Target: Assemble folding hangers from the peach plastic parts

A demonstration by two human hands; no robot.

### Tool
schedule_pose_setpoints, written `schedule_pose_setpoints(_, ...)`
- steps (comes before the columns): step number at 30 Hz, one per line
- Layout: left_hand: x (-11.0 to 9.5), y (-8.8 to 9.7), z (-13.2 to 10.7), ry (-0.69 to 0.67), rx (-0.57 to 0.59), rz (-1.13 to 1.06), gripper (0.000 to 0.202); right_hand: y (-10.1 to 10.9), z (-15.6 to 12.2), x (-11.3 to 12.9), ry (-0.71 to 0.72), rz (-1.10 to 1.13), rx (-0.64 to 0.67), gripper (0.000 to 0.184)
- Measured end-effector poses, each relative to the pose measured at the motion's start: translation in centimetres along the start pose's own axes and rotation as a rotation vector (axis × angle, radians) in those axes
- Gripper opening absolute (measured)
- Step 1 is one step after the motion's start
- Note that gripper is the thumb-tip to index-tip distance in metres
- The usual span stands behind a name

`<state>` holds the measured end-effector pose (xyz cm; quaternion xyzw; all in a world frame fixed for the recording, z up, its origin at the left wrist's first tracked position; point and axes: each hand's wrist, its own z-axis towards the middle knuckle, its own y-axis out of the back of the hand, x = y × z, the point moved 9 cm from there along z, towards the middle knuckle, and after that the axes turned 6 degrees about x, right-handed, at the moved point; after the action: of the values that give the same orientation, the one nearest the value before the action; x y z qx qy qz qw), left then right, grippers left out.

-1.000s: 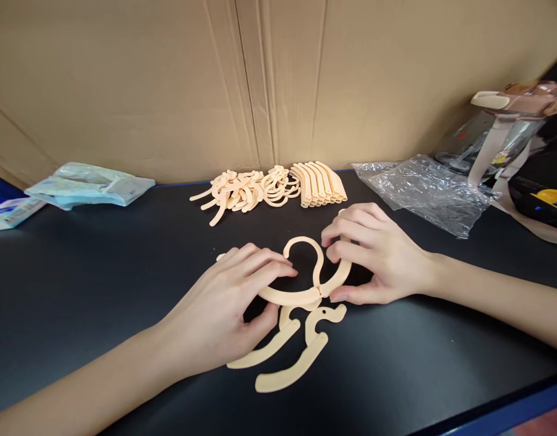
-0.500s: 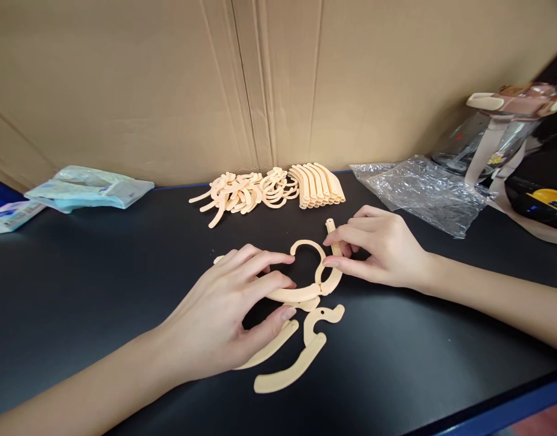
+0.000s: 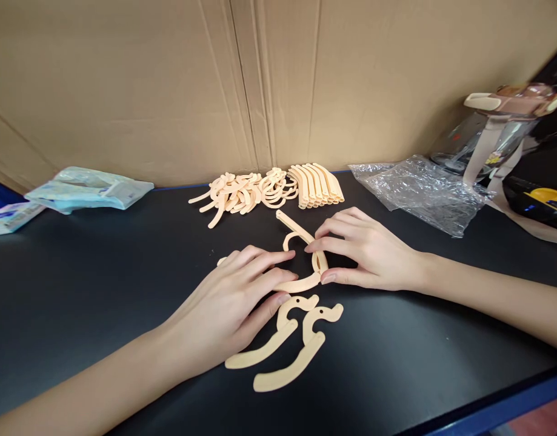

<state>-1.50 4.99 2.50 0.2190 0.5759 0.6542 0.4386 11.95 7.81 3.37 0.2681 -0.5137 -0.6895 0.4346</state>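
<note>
A cream plastic folding hanger lies on the black table between my hands. My left hand presses its fingers on the hanger's left arm, pinning it down. My right hand pinches the hanger near its hook and hinge, and the right arm of the hanger is swung up and back to the left. Two loose cream hanger arms lie side by side just in front of my left hand.
A pile of cream hooks and arms and a neat row of stacked arms lie at the back by the cardboard wall. A crumpled clear plastic bag and a glass jug are right. Tissue packs lie left.
My right hand has swung the hanger's right arm up and over toward the left, folding it at the hinge. My left hand has stayed pressed on the left arm.
</note>
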Motion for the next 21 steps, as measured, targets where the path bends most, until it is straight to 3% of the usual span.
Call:
schedule_pose_setpoints(12,1.0,-0.1,0.1,0.072,-0.003,-0.075,0.027,-0.2,0.0,-1.6,-0.166,-0.018,-0.007,0.045)
schedule_pose_setpoints(21,0.3,1.0,0.0,0.027,-0.093,-0.136,0.022,-0.1,-0.1,-1.6,-0.145,-0.019,-0.032,0.04)
